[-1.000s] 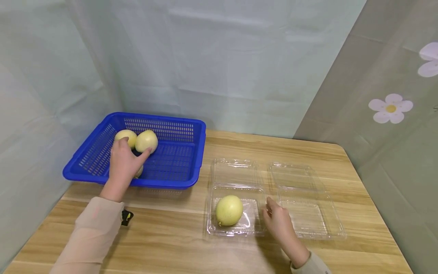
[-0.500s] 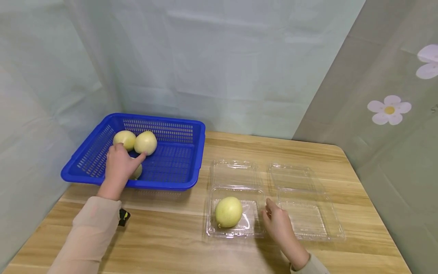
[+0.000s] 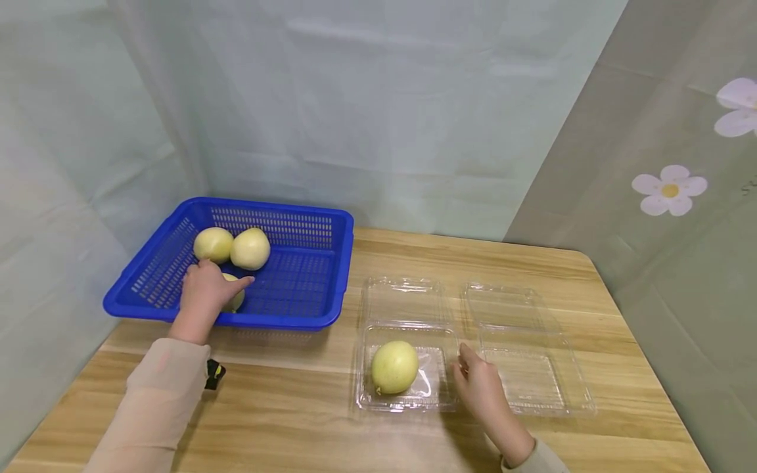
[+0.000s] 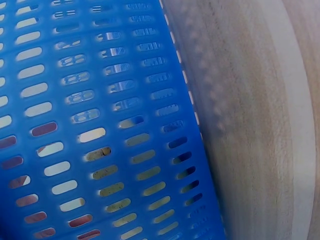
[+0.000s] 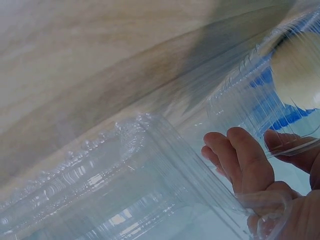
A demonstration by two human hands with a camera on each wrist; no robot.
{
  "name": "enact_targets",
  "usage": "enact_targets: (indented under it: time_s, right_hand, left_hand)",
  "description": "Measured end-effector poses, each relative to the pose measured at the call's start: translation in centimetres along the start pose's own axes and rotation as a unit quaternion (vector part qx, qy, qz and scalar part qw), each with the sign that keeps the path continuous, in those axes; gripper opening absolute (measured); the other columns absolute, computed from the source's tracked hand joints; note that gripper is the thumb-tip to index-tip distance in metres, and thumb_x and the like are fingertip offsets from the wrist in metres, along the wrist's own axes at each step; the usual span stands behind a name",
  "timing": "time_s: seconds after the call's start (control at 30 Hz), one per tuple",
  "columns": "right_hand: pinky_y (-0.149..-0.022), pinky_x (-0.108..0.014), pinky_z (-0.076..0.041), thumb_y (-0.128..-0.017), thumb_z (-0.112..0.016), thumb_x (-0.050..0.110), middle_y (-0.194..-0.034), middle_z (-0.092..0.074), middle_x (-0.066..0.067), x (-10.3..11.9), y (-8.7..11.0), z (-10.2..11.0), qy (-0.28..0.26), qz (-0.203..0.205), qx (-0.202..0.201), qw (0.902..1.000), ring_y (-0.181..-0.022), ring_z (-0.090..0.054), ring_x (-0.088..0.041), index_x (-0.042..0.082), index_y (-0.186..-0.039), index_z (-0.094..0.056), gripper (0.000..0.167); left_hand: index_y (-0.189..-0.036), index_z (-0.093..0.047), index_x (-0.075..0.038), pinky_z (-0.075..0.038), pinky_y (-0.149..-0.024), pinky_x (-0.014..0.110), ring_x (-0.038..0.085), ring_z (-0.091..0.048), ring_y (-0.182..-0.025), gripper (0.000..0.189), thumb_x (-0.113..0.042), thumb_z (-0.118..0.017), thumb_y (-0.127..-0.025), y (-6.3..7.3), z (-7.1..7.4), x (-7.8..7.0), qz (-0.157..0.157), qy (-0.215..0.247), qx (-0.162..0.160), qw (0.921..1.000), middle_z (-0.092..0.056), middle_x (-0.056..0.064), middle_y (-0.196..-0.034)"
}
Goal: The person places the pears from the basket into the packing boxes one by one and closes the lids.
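My left hand (image 3: 206, 289) is down inside the blue plastic basket (image 3: 340, 276), over a pale yellow melon (image 3: 235, 299) near the front wall. Its thumb sticks out to the right; the other fingertips are hidden. Through the basket slots in the left wrist view, bits of skin and the melon (image 4: 114, 189) show. At the right rim of a clear plastic box (image 3: 408, 402), my right hand (image 3: 481, 381) rests with bent fingers. In the right wrist view, its thumb (image 5: 285, 142) overlaps the rim and stands apart from the fingers (image 5: 245, 155). One melon (image 3: 395, 368) sits in that box.
Two more melons, one on the left (image 3: 213, 245) and one beside it (image 3: 251, 249), lie at the basket's back. A second lidded clear box (image 3: 582, 378) stands open at the right. All rest on a wooden table (image 3: 296, 407) before hanging cloth (image 3: 384, 118).
My left hand has drawn back from the two rear melons and sunk lower over the front one, its thumb now pointing right. The right hand stays at the box rim.
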State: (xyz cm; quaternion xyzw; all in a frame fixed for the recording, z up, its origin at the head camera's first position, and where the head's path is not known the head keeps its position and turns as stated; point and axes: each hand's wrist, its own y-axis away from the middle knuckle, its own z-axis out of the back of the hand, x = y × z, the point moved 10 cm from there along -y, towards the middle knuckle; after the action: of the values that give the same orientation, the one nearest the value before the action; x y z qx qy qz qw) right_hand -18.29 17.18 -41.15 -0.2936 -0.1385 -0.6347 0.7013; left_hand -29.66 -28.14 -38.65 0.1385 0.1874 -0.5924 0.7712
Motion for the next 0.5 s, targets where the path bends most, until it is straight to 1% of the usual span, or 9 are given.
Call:
enact_targets:
  time_s: [0.27,0.4,0.5]
  right_hand:
    - [-0.063,-0.038,-0.058,-0.079,-0.065,-0.006,-0.09,-0.067,-0.032,0.1,-0.1,0.0,0.0,0.003,0.004,1.0,-0.075,-0.069,-0.037,-0.02,-0.112,-0.056,0.037]
    - [-0.061,-0.037,-0.057,-0.079,-0.065,-0.006,-0.086,-0.068,-0.029,0.2,0.0,0.1,0.004,0.007,0.001,1.0,-0.072,-0.068,-0.035,-0.018,-0.11,-0.058,0.034]
    - [-0.061,-0.038,-0.057,-0.078,-0.065,-0.006,-0.085,-0.068,-0.028,0.1,0.1,0.0,0.004,0.006,-0.001,1.0,-0.072,-0.068,-0.035,-0.018,-0.11,-0.058,0.034]
  left_hand:
    - [-0.116,-0.035,0.033,-0.043,-0.08,0.062,0.06,-0.043,-0.101,0.087,-0.041,-0.066,-0.082,-0.4,-0.7,0.8,0.02,-0.026,0.035,0.9988,-0.041,0.05,-0.109]
    - [-0.12,-0.032,0.032,-0.044,-0.081,0.063,0.061,-0.041,-0.104,0.09,-0.041,-0.067,-0.082,-0.6,-1.2,1.1,0.036,-0.025,0.061,0.9972,-0.038,0.051,-0.112]
    - [-0.122,-0.03,0.032,-0.043,-0.081,0.064,0.062,-0.04,-0.105,0.091,-0.04,-0.067,-0.082,-0.5,-1.4,1.2,0.045,-0.023,0.073,0.9961,-0.036,0.051,-0.114]
